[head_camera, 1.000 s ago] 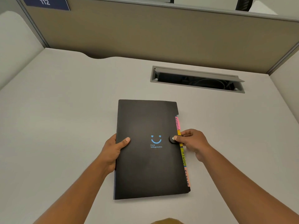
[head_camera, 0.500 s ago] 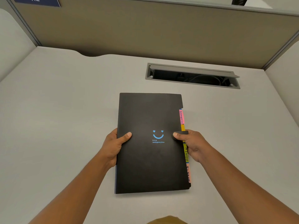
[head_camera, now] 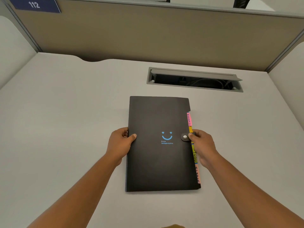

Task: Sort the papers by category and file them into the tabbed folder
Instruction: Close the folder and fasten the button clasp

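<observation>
Closed black tabbed folder lying flat on the grey desk, just on your side of the cable hatch and apart from it. Its cover, printed with a blue smile, faces up. Coloured index tabs stick out of the folder edge that runs towards the hatch's right half: a pink tab closest to the hatch, then a yellow-green tab and a salmon tab farthest from it.

Your left hand grasps the folder's opposite long edge, thumb on the cover and fingers curled round the edge. Your right hand pinches the snap strap at the tabbed edge, and a silver stud shows on the strap. Whether the snap is fastened cannot be told.

Beyond the hatch stands a beige partition with a blue sign reading 112.
</observation>
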### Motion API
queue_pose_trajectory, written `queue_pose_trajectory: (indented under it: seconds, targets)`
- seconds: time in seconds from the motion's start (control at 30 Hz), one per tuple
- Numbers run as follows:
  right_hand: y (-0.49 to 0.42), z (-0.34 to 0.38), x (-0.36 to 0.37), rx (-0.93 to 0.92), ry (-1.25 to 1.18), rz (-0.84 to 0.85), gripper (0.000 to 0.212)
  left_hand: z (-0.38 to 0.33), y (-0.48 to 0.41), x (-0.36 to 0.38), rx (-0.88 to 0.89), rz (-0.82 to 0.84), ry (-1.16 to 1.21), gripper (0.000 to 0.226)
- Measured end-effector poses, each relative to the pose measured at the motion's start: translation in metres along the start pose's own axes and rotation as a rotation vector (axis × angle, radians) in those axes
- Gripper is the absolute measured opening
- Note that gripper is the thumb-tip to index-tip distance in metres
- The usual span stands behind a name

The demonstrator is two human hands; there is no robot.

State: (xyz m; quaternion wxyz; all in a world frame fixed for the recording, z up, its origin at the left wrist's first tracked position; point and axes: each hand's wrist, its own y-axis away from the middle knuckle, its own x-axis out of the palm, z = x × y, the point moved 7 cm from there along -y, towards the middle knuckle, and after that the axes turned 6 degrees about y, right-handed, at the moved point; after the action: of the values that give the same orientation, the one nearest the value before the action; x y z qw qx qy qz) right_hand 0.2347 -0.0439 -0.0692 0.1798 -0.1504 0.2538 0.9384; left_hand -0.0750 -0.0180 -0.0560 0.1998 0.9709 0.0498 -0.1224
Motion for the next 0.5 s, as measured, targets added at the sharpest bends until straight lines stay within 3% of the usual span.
queue_pose_trajectory:
  seconds: [0.23,0.5]
  targets:
    - [-0.028,0.008,-0.031,-0.009,0.000,-0.161,0.029,-0.035,-0.029,0.026,0.069,-0.070,-0.164,0.028]
    - [-0.065,0.020,-0.056,-0.017,0.038,-0.267,0.027,-0.046,-0.058,0.068,0.058,-0.022,-0.236,0.020]
